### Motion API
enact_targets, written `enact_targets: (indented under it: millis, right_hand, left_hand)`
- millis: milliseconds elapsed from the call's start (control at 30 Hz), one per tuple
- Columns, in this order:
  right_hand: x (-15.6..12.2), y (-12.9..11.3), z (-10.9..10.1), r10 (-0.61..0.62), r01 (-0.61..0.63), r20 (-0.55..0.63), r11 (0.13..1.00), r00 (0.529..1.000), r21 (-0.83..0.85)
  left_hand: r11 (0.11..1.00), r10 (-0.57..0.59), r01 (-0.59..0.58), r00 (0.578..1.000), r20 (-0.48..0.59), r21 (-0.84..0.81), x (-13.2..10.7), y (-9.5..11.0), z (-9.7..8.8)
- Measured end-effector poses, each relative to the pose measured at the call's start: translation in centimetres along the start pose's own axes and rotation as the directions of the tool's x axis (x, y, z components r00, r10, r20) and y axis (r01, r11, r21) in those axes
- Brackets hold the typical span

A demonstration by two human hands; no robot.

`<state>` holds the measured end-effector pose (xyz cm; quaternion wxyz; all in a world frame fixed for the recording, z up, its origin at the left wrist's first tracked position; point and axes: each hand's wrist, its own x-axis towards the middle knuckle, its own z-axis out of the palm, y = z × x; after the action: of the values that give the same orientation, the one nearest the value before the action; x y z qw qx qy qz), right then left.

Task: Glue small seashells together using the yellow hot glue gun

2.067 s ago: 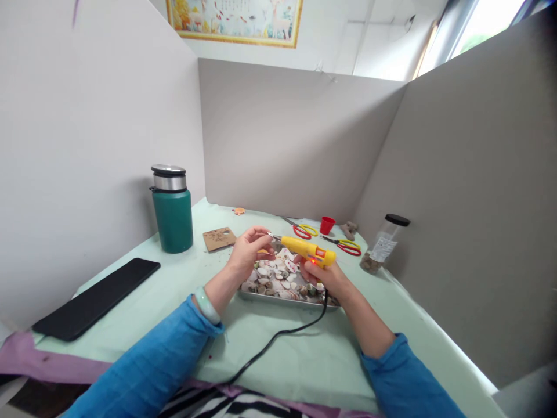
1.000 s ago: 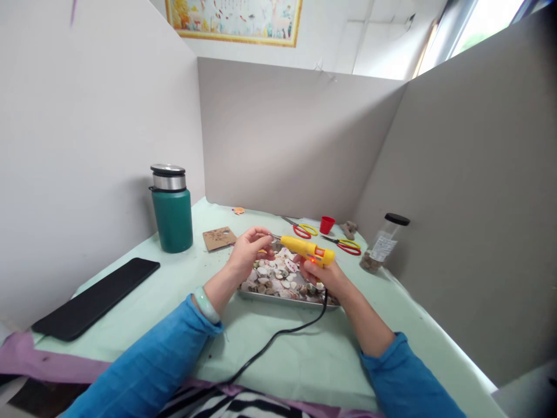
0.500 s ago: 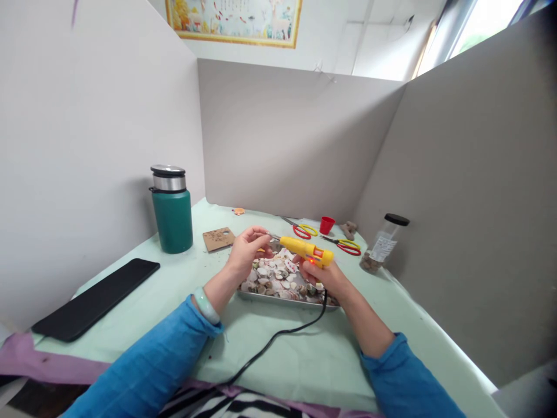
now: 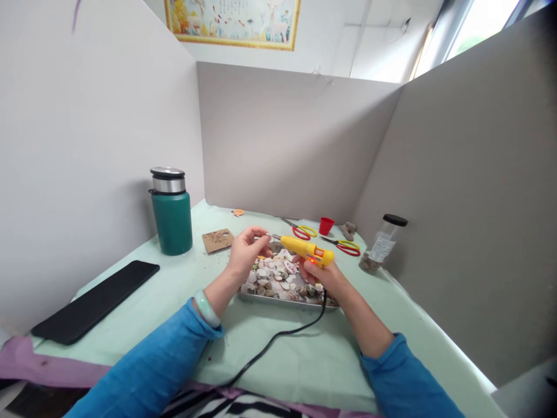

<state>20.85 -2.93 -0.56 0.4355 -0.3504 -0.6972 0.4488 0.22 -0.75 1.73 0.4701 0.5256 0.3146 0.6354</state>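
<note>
My right hand (image 4: 317, 274) grips a yellow hot glue gun (image 4: 300, 247) with a lit red light, its metal nozzle pointing left. A black cord hangs from its handle. Between the thumb and fingertips of my left hand (image 4: 249, 251) is a small whitish shell (image 4: 270, 237), mostly covered by the fingers. The nozzle tip is at the shell; whether they touch I cannot tell. Below both hands sits a metal tray (image 4: 282, 302) heaped with seashells (image 4: 278, 278), partly hidden by the hands.
Left of the tray are a brown card (image 4: 217, 240), a green bottle (image 4: 172, 220) and a black flat pad (image 4: 100, 299). Behind lie two scissors (image 4: 303, 231) (image 4: 343, 246) and a red cup (image 4: 326, 226). A clear jar (image 4: 383, 247) stands right. Grey partitions (image 4: 296, 139) enclose the table.
The glue gun's nozzle and the left fingertips have separated slightly, and more of the whitish shell shows between them. Otherwise both hands keep their places over the tray.
</note>
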Motion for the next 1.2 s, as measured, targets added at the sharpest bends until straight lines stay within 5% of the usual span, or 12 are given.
enact_targets:
  millis: [1200]
  right_hand:
    - [0.04,-0.33,0.24,0.000,-0.001,-0.044,1.000,0.999,-0.005]
  left_hand:
    - [0.996,0.032,-0.029,0.999,-0.040,0.080,-0.27,0.27,0.22]
